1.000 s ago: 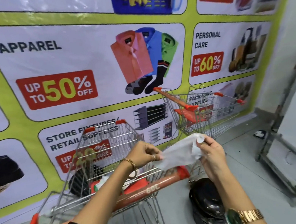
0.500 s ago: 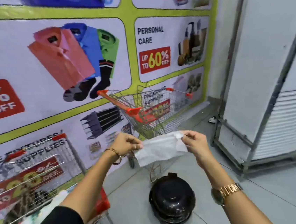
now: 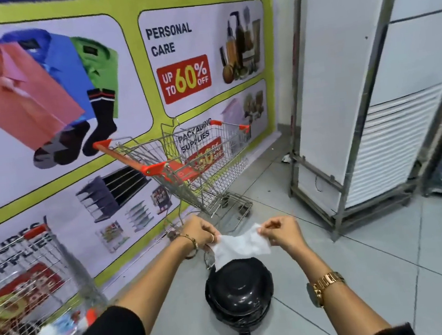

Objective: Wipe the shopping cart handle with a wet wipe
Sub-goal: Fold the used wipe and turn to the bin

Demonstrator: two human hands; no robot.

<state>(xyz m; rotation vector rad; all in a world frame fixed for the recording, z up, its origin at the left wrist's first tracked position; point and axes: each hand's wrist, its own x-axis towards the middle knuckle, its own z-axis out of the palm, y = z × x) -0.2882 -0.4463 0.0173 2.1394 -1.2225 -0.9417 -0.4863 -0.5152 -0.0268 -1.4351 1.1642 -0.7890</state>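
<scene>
A white wet wipe [image 3: 240, 245] is stretched between my two hands, above a black bin. My left hand [image 3: 200, 232] pinches its left edge and my right hand [image 3: 281, 230] pinches its right corner. A wire shopping cart [image 3: 203, 163] with an orange handle [image 3: 124, 157] stands ahead against the wall, about a metre beyond my hands. A second cart [image 3: 27, 283] is at the lower left; its handle is out of view.
A round black lidded bin [image 3: 239, 288] sits on the tiled floor right below my hands. A printed wall banner [image 3: 123, 76] runs along the left. A white panel in a metal frame [image 3: 346, 127] stands at the right.
The view has swung right, so the near cart has slid to the lower left and its handle has left the frame. Both hands kept hold of the wipe and dropped lower over the bin.
</scene>
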